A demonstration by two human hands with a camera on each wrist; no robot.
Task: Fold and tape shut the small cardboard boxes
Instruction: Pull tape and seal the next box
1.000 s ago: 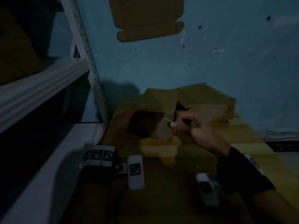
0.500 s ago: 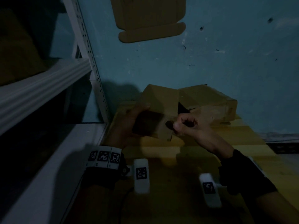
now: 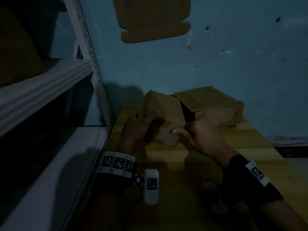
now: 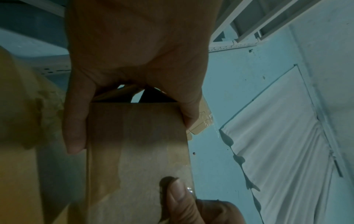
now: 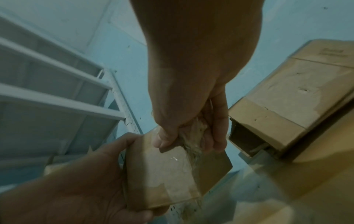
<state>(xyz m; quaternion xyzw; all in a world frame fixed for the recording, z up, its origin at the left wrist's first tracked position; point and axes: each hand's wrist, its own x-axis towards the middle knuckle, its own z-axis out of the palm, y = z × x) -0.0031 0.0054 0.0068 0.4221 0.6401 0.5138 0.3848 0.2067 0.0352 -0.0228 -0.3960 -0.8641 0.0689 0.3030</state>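
A small brown cardboard box (image 3: 166, 130) is held above the yellow table, with strips of tape across its near face. My left hand (image 3: 143, 127) grips it from the left, thumb on one side and fingers on the other, as the left wrist view shows (image 4: 138, 144). My right hand (image 3: 188, 132) is at the box's right edge. In the right wrist view its fingers curl round a crumpled strand of clear tape (image 5: 193, 136) that runs down the box's edge (image 5: 166, 174), and its thumb presses on the taped face.
Two larger cardboard boxes (image 3: 208, 104) stand against the blue wall just behind my hands, one with an open dark end. A white metal shelf rack (image 3: 50, 89) fills the left. A flat cardboard piece (image 3: 153, 19) hangs on the wall. The yellow table (image 3: 216, 157) extends to the right.
My right hand has gone from a fist beside the box's corner to laying its thumb on the box face. The box has turned a little, so its taped face shows.
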